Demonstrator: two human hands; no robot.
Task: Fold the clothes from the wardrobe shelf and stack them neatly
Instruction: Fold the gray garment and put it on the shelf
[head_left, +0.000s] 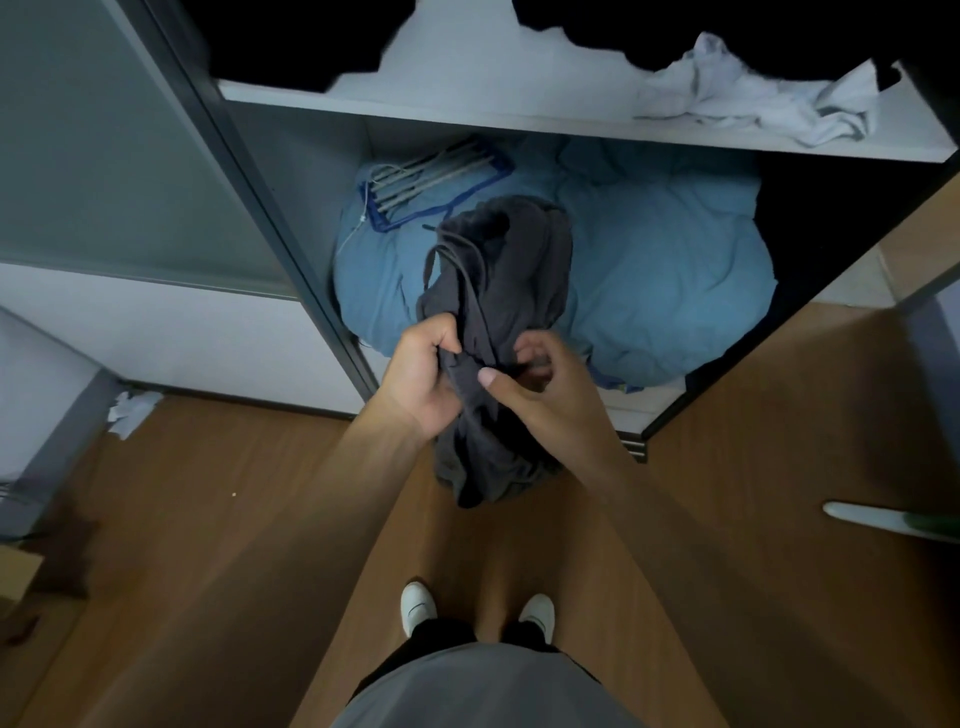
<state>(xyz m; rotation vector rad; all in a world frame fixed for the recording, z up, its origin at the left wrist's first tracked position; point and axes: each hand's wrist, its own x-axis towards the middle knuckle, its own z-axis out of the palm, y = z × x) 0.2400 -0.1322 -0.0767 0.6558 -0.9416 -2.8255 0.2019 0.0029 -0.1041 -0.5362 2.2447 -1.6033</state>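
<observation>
— Wooden floor (218, 519) runs up to an open wardrobe (291, 218), its white shelf (467, 111) crossing the top of the view. What fills the space below?

— A big blue duvet (665, 270), bundled on the wardrobe bottom, with a folded blue-edged rack (436, 179) lying on its left side. On the shelf's right end sits a crumpled white garment (753, 98).

— And the person?

— Both bare forearms reach forward over white shoes (418, 605). Between the hands hangs a dark grey garment (498, 312) with a drawcord, bunched, in front of the duvet.

— How do the hands hold it?

— The left hand (426, 379) is closed around a fold, knuckles up. The right hand (530, 379) pinches the cloth, thumb laid across it, fingers curled behind.
</observation>
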